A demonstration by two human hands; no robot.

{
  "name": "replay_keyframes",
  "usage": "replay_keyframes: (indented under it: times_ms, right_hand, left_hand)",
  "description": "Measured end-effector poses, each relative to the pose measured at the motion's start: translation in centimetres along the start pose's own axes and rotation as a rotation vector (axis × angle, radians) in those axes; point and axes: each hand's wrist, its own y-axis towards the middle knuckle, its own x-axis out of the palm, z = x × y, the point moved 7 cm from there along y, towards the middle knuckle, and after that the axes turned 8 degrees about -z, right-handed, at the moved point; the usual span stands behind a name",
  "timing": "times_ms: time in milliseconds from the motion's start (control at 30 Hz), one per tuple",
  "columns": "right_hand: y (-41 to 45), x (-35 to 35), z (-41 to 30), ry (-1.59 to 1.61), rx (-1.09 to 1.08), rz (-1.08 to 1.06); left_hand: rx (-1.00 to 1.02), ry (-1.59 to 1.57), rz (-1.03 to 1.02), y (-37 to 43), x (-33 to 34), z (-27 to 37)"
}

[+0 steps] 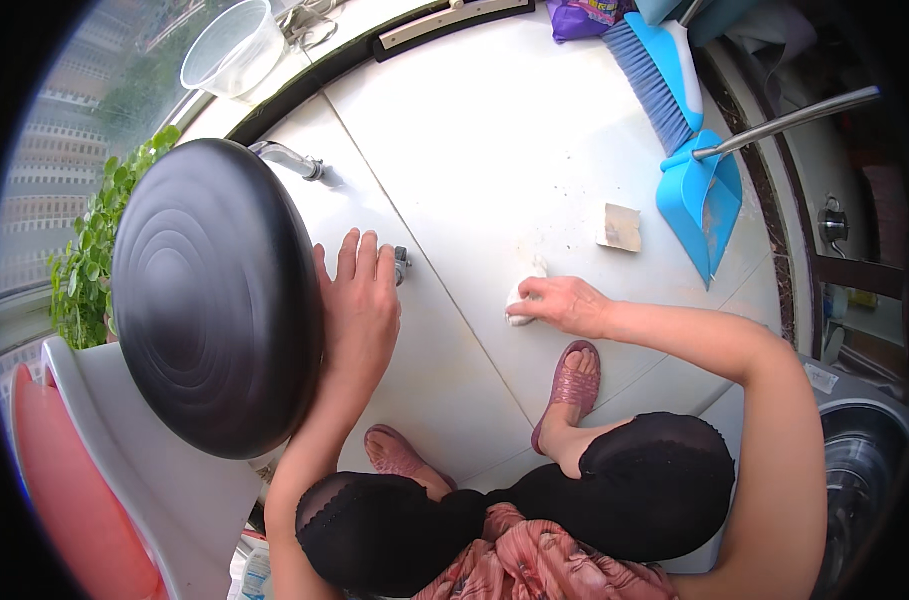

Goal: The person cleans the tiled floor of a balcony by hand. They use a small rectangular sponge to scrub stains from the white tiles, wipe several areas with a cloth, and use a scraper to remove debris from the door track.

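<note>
My left hand [363, 300] lies with its fingers spread along the right side of a round black seat [214, 300], which has chrome legs [293, 161] resting on the floor. Held in the fingers of my right hand [570, 304] is a crumpled white cloth or tissue [520, 304], touching the white tiled floor. To the upper right of that hand a small piece of beige card or paper [621, 228] lies flat. Dark crumbs and a faint brownish smear mark the tiles around it.
A blue broom [653, 82] and blue dustpan [698, 199] stand at the upper right. A clear plastic tub [233, 56] sits on the window ledge, with a green plant [86, 255] below. My slippered feet are near the right hand; a washing machine [859, 450] is at right.
</note>
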Motion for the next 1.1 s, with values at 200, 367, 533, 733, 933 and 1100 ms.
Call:
replay_keyframes:
  times_ms: [200,367,533,733,933,1100]
  right_hand:
    - [-4.6,7.0,2.0,-0.021,-0.172,0.304]
    - [-7.0,-0.5,9.8,0.069,0.397,0.747]
    - [-6.1,0.2,10.5,0.264,0.519,0.901]
    - [-7.4,0.3,9.8,0.151,0.568,0.841]
    - [-13.7,-0.6,9.3,0.685,0.730,1.149]
    - [-16.3,0.4,10.2,1.601,0.588,1.398]
  left_hand:
    - [-0.006,0.028,-0.027,0.1,-0.4,0.9]
    - [-0.065,-0.013,-0.108,-0.3,-0.7,1.5]
    - [-0.086,-0.061,-0.139,1.5,-1.4,4.2]
    - [0.318,-0.365,-0.095,9.8,1.5,14.4]
    - [0.321,-0.762,-0.233,14.8,3.9,20.5]
    - [0.199,-1.553,-0.730,14.2,9.9,24.8]
